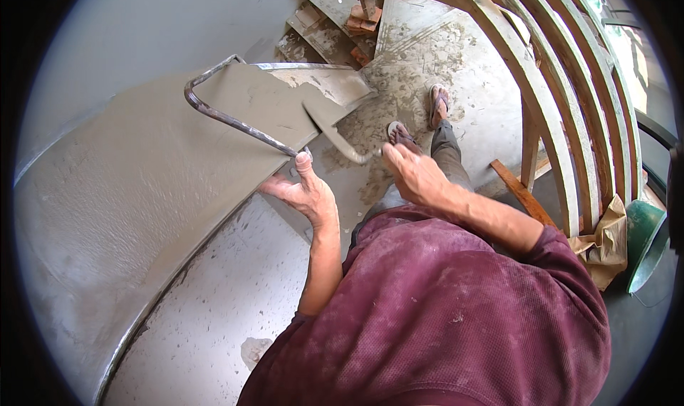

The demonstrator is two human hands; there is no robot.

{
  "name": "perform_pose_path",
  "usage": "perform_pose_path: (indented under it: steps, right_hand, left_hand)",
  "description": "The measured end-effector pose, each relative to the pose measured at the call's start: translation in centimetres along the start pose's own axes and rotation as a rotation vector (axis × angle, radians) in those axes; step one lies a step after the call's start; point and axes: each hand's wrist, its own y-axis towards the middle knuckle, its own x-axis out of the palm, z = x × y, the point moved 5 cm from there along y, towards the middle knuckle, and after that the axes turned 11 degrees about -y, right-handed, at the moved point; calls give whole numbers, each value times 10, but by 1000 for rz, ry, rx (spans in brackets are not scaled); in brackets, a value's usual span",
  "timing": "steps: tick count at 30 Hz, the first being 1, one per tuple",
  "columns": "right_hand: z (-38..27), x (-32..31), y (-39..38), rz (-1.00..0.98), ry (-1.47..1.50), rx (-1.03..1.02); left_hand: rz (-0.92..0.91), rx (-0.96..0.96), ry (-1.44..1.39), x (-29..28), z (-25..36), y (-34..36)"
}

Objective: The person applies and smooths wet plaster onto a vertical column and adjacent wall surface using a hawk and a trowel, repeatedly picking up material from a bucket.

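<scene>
My right hand (413, 172) is closed round the handle end of a trowel, its fingers covering the grip. The trowel (335, 137) has a curved neck, and its narrow blade points up and left over the tip of the wet grey mortar surface (214, 128). My left hand (308, 192) is at that surface's near edge, thumb raised and apart from the fingers, which reach to the edge and are partly hidden. The thumb tip is by the end of a bent metal rod (235, 119), which lies across the mortar and turns at its far end.
Below the edge is a pale, spattered surface (228, 278). Stair treads with bricks (363, 20) rise at the back. My sandalled feet (439, 103) stand on a mortar-stained floor (420, 57). Curved wooden rails (548, 71), brown paper (605, 242) and a green bucket (645, 246) are at right.
</scene>
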Motion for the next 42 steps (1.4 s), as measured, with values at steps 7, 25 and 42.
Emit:
perform_pose_path:
  steps: [7, 25, 42]
  right_hand:
    - [4, -36, -3, -3, 286, 14]
    - [54, 14, -4, 7, 57, 148]
    - [11, -256, 10, -49, 308, 163]
  left_hand:
    - [10, -27, 101, -6, 1, -4]
    - [4, -80, 1, -5, 2, -5]
    - [144, -224, 210, -8, -5, -17]
